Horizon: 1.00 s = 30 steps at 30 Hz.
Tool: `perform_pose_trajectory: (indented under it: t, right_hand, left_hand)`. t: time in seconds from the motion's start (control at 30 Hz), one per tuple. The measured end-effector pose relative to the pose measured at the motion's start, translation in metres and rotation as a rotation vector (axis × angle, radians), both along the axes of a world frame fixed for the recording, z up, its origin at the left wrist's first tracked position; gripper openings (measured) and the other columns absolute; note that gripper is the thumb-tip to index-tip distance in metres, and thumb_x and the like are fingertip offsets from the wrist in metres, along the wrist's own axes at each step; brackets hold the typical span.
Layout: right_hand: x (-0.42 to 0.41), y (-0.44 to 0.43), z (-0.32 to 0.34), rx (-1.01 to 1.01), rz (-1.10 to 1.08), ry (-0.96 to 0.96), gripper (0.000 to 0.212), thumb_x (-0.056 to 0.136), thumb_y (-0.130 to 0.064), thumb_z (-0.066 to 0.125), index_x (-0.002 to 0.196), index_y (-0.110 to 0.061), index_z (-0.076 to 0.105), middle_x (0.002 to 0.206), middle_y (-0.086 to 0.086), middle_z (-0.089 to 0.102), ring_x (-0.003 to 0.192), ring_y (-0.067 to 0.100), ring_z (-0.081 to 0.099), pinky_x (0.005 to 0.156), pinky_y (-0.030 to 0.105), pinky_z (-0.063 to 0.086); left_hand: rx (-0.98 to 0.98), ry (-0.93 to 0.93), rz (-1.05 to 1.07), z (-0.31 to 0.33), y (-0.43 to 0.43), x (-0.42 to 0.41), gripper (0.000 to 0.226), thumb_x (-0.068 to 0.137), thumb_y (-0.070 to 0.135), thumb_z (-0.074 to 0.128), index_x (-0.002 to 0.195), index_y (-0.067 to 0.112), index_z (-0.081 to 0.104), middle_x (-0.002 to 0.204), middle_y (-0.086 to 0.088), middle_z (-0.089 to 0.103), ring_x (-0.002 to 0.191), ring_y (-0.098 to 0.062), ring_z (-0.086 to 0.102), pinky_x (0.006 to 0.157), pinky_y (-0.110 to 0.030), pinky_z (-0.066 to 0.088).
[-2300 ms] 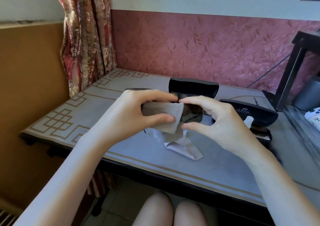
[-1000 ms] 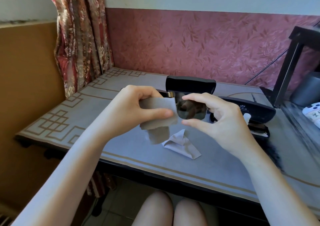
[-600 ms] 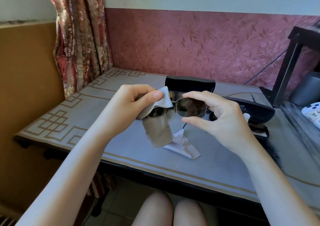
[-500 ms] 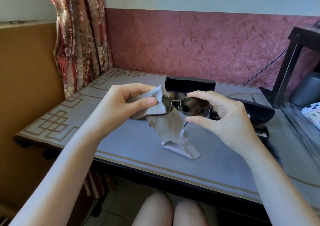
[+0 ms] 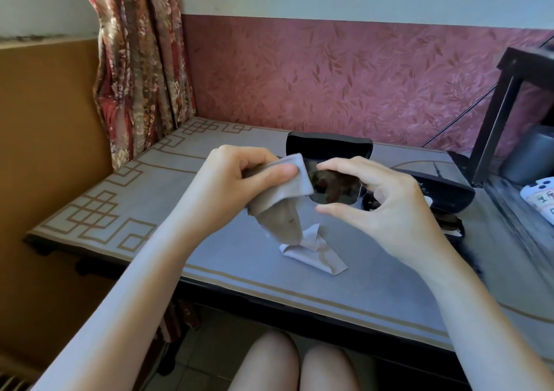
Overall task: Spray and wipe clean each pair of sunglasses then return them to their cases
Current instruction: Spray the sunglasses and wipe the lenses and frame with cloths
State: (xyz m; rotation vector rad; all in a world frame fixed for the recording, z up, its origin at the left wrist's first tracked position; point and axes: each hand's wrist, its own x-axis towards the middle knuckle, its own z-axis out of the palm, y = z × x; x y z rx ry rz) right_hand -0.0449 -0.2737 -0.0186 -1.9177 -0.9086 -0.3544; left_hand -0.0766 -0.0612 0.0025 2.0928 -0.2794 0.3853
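Observation:
I hold a pair of dark sunglasses (image 5: 334,186) above the table. My right hand (image 5: 386,207) pinches the right lens between forefinger and thumb. My left hand (image 5: 236,185) grips a grey cleaning cloth (image 5: 281,204) folded over the left lens, which the cloth hides; its loose end hangs down. An open black case (image 5: 329,147) stands behind the glasses. A second black case (image 5: 443,192) lies open at the right, with another pair of dark sunglasses (image 5: 448,225) in front of it.
A crumpled white cloth (image 5: 311,254) lies on the grey table (image 5: 150,207) below my hands. A black stand (image 5: 506,105) and a grey container (image 5: 530,156) occupy the right edge. A patterned curtain (image 5: 135,60) hangs at the back left. My knees show under the table's front edge.
My left hand has slid the cloth back over the left lens, covering it again. The glasses have tilted slightly in my right hand's pinch.

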Motion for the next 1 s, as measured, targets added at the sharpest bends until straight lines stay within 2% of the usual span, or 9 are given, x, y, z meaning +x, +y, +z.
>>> perform_pose_trajectory:
  t: [0.1, 0.23, 0.33, 0.4, 0.47, 0.57, 0.73, 0.9, 1.0]
  right_hand:
    - [-0.001, 0.001, 0.002, 0.043, 0.018, 0.044, 0.042, 0.075, -0.018, 0.081, 0.111, -0.03, 0.065, 0.102, -0.008, 0.066, 0.099, 0.013, 0.062, 0.095, 0.032, 0.046]
    - [0.0, -0.001, 0.001, 0.078, 0.028, 0.093, 0.04, 0.074, -0.021, 0.079, 0.109, -0.034, 0.066, 0.101, -0.006, 0.067, 0.099, 0.013, 0.063, 0.097, 0.034, 0.047]
    - [0.0, -0.002, -0.001, 0.085, 0.034, 0.114, 0.041, 0.074, -0.02, 0.08, 0.109, -0.034, 0.066, 0.101, -0.003, 0.068, 0.099, 0.015, 0.063, 0.098, 0.038, 0.046]
    - [0.0, -0.003, -0.002, 0.098, 0.04, 0.118, 0.041, 0.072, -0.022, 0.08, 0.109, -0.035, 0.066, 0.1, -0.001, 0.069, 0.097, 0.016, 0.063, 0.098, 0.039, 0.046]
    - [0.0, -0.004, -0.003, 0.108, 0.045, 0.134, 0.041, 0.071, -0.023, 0.079, 0.108, -0.035, 0.067, 0.101, -0.001, 0.069, 0.098, 0.016, 0.064, 0.099, 0.038, 0.046]
    - [0.001, -0.006, -0.004, 0.123, 0.057, 0.165, 0.042, 0.069, -0.026, 0.078, 0.108, -0.036, 0.067, 0.101, -0.002, 0.07, 0.098, 0.014, 0.065, 0.099, 0.036, 0.047]
    - [0.0, -0.005, -0.004, 0.069, 0.038, 0.152, 0.042, 0.072, -0.029, 0.083, 0.111, -0.037, 0.067, 0.101, -0.008, 0.069, 0.101, 0.017, 0.064, 0.101, 0.049, 0.043]
    - [-0.003, -0.006, -0.001, -0.001, 0.012, 0.091, 0.041, 0.075, -0.016, 0.081, 0.111, -0.03, 0.067, 0.102, -0.012, 0.066, 0.1, 0.011, 0.062, 0.096, 0.029, 0.046]
    - [-0.004, -0.004, -0.003, 0.002, 0.021, 0.081, 0.041, 0.075, -0.016, 0.08, 0.111, -0.029, 0.066, 0.103, -0.013, 0.065, 0.099, 0.008, 0.061, 0.092, 0.019, 0.045]
  left_hand:
    - [-0.061, 0.029, 0.02, 0.001, -0.003, 0.0, 0.044, 0.079, 0.05, 0.056, 0.072, 0.007, 0.066, 0.06, -0.007, 0.054, 0.053, -0.01, 0.045, 0.049, -0.021, 0.038]
    - [-0.161, 0.056, 0.039, -0.001, 0.004, -0.001, 0.041, 0.084, 0.042, 0.054, 0.066, 0.006, 0.06, 0.056, -0.002, 0.049, 0.05, -0.007, 0.043, 0.048, -0.013, 0.039]
    - [-0.218, 0.069, 0.014, -0.007, 0.013, -0.004, 0.036, 0.082, 0.039, 0.055, 0.071, 0.006, 0.065, 0.062, -0.01, 0.053, 0.053, -0.007, 0.045, 0.051, -0.01, 0.039]
    - [-0.213, 0.087, -0.045, -0.011, 0.021, -0.006, 0.027, 0.084, 0.033, 0.06, 0.082, 0.008, 0.07, 0.07, -0.018, 0.06, 0.062, -0.012, 0.052, 0.056, -0.012, 0.042]
    - [-0.207, 0.125, -0.136, -0.012, 0.028, -0.009, 0.014, 0.083, 0.024, 0.066, 0.092, 0.017, 0.074, 0.081, -0.008, 0.071, 0.071, -0.01, 0.062, 0.063, -0.014, 0.047]
    - [-0.239, 0.195, -0.244, -0.012, 0.035, -0.01, 0.029, 0.074, 0.012, 0.068, 0.102, 0.017, 0.072, 0.097, 0.0, 0.075, 0.089, -0.009, 0.069, 0.076, -0.019, 0.054]
    - [-0.153, 0.192, -0.204, -0.006, 0.028, -0.008, 0.032, 0.062, 0.015, 0.083, 0.09, 0.011, 0.069, 0.087, 0.0, 0.074, 0.078, -0.006, 0.066, 0.068, -0.016, 0.052]
    - [-0.052, 0.129, -0.096, 0.0, 0.011, -0.008, 0.033, 0.059, 0.034, 0.078, 0.076, 0.008, 0.066, 0.066, 0.004, 0.068, 0.059, -0.001, 0.058, 0.054, -0.013, 0.045]
    - [-0.02, 0.094, -0.036, 0.002, 0.002, -0.009, 0.035, 0.069, 0.041, 0.074, 0.065, 0.009, 0.059, 0.052, 0.008, 0.051, 0.047, -0.002, 0.044, 0.044, -0.015, 0.034]
